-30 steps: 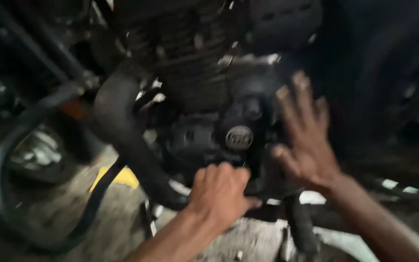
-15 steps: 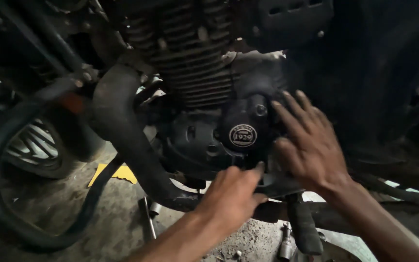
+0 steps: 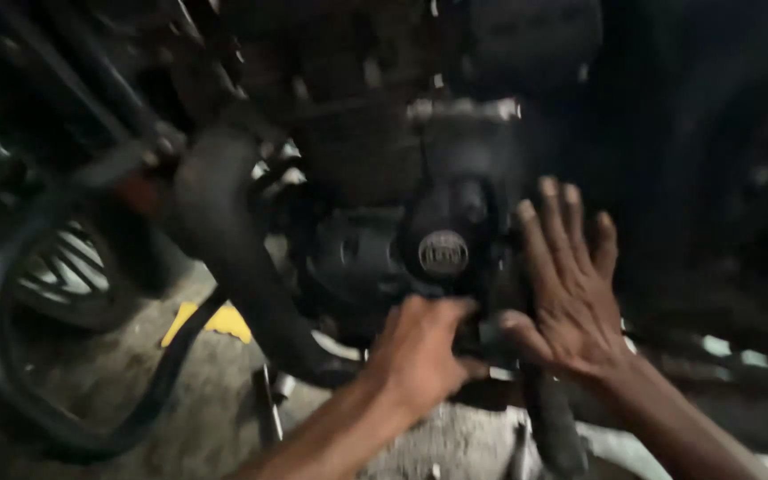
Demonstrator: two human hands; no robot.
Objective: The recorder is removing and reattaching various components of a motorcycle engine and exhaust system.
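Just above the clenched left hand [image 3: 420,351] sat the dark, round metal engine cover [image 3: 444,244], the right hand [image 3: 571,293] splayed flat beside it. Whatever the fist gripped was hidden; a slip risked scraped knuckles.

Two hands are in the frame: the left hand [image 3: 420,356] at lower centre, curled under the engine, and the right hand [image 3: 571,284] right of centre, fingers spread. One motorcycle engine [image 3: 375,178] fills the upper middle. One round badge [image 3: 444,252] sits on its dark side cover. One black exhaust pipe [image 3: 233,258] curves down left of centre. One yellow patch [image 3: 215,322] lies on the floor at lower left.
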